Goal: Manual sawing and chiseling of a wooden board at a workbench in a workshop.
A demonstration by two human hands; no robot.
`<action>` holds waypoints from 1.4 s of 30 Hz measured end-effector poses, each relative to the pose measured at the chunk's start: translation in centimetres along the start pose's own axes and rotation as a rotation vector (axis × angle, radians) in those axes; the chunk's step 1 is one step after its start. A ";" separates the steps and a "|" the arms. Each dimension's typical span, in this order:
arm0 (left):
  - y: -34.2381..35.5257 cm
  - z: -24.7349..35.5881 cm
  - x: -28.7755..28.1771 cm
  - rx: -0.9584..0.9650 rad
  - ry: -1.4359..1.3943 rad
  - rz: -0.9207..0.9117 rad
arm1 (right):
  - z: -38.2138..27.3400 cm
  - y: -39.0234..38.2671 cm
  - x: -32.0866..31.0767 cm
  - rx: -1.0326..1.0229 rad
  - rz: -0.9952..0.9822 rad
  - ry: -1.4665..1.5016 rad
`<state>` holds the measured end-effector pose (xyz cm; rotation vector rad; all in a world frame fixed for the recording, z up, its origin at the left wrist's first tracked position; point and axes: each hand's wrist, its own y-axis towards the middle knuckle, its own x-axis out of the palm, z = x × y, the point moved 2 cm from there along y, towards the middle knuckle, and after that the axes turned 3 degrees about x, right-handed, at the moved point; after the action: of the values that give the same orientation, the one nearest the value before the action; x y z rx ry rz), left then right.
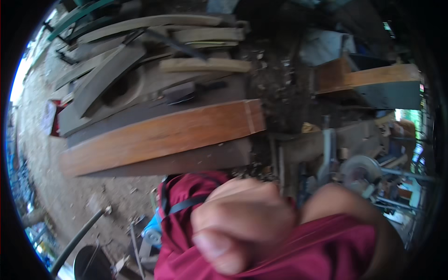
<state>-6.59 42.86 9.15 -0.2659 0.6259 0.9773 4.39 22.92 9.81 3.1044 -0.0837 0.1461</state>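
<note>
My right hand (242, 219) is in front of my body at the lower middle, closed and slightly blurred. Its thumb lies on the lower left and the fingers curl under. What it holds, if anything, is hidden. Maroon clothing (317, 247) is below and around it. Beyond the hand, and apart from it, a long curved orange-brown wooden board (163, 135) lies across a dark work surface (205, 158). My left hand does not show.
Behind the board lie a dark block-like tool (179, 93) and several curved wooden pieces (205, 65). To the right are an orange-brown wooden part (382, 74) and a machine with a round disc (359, 170). A dark bucket (93, 263) stands on the ground, lower left.
</note>
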 end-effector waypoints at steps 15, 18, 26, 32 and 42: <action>-28.0 -12.0 -10.9 -0.413 0.273 0.783 | 24.9 8.2 -15.7 0.102 0.335 -1.136; -34.6 -14.2 -8.8 -0.677 -0.035 0.875 | 28.5 8.6 -19.2 0.096 0.221 -1.311; -39.7 -15.3 -3.4 -0.789 -0.520 0.951 | 30.7 10.5 -18.3 0.051 0.120 -1.612; -35.1 -7.4 -9.5 0.502 -0.770 0.717 | 26.7 9.5 -18.3 0.043 0.243 -1.518; -25.1 -1.8 -7.3 1.197 -1.314 0.599 | 21.3 -5.5 -19.2 0.105 0.949 -1.086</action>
<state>10.83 23.28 10.48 1.5929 -0.0564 0.9367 -12.44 28.69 -13.39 2.5027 -1.5114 -1.4890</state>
